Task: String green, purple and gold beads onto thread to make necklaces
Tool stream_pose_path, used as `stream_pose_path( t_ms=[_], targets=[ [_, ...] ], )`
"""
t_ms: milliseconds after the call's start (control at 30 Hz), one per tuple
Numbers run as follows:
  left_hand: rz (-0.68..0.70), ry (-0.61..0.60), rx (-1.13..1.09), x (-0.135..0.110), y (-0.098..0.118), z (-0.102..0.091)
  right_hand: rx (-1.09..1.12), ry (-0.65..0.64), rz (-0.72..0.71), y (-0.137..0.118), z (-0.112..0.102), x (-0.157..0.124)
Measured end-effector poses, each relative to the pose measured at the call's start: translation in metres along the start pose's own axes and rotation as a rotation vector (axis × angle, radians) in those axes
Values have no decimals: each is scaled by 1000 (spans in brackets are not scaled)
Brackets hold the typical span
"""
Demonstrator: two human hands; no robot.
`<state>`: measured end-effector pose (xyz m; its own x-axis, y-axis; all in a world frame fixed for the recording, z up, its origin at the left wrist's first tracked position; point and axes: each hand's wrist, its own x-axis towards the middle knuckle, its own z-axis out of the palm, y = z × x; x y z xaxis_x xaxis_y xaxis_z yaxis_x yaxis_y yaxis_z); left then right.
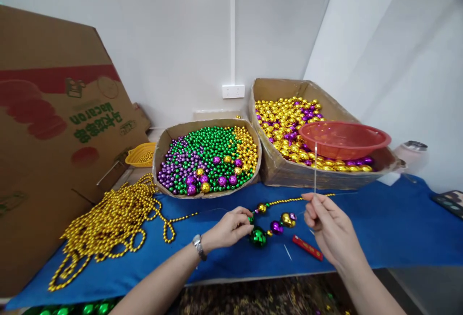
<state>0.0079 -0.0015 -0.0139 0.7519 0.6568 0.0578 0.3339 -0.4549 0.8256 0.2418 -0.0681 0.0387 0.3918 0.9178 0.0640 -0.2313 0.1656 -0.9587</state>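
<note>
My right hand [327,221] pinches a thin pale rod [315,172] that points straight up. My left hand [233,228], with a watch [198,247] at its wrist, is closed at the left end of a partly strung bead necklace, where a green bead shows at the fingertips. Below those fingers hangs or lies a large shiny green ball [258,237]; I cannot tell which. To its right are a purple ball [277,227] and a gold ball [288,219]. A string of small gold beads [285,201] runs behind toward my right hand.
A box of small mixed beads [206,192] and a bigger box of gold and purple balls [275,172] stand behind, the latter bearing a red basin [345,136]. Gold bead strands [115,213] pile at left. A red printed object [307,247] lies on the blue cloth [390,238].
</note>
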Motion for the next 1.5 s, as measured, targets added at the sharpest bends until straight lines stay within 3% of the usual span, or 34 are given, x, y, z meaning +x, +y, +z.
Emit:
stream_pose_path(
  t_ms=[100, 200, 433, 600, 700, 833, 933, 1000, 1100, 1300, 1400, 1500],
  targets=[
    [-76, -26, -248, 0, 0, 0, -11, -41, -10, -4, 5, -4],
    [-152, -72, -215, -3, -3, -4, -24, -23, -42, -10, 4, -4],
    [-22, -180, 870, -28, -32, -42, -91, -1, -28, -4, -10, -8],
    [-133, -112, 1187, -46, -41, -59, -139, -43, 21, 13, -6, -19],
    [-131, -9, 1058, -46, -22, -44, -172, -114, 78, 24, 3, -27],
    [134, 122, 548, -25, 13, 5, -177, -192, 100, 31, 20, -38],
    [286, 75, 348, -2, 20, 44, -172, -231, 105, 28, 28, -42],
    [300, 9, 386, 8, 11, 62, -155, -184, 90, 23, 24, -39],
    [204, -6, 600, 9, -11, 71, -79, 26, 18, 14, -1, -23],
    [52, -38, 968, -16, -39, 51, 90, 408, -120, 5, -58, 16],
    [-16, -56, 1033, -25, -46, 38, 104, 480, -185, 0, -61, 19],
    [-67, -16, 1038, -36, -54, 26, 97, 464, -186, -3, -54, 17]
  ],
)
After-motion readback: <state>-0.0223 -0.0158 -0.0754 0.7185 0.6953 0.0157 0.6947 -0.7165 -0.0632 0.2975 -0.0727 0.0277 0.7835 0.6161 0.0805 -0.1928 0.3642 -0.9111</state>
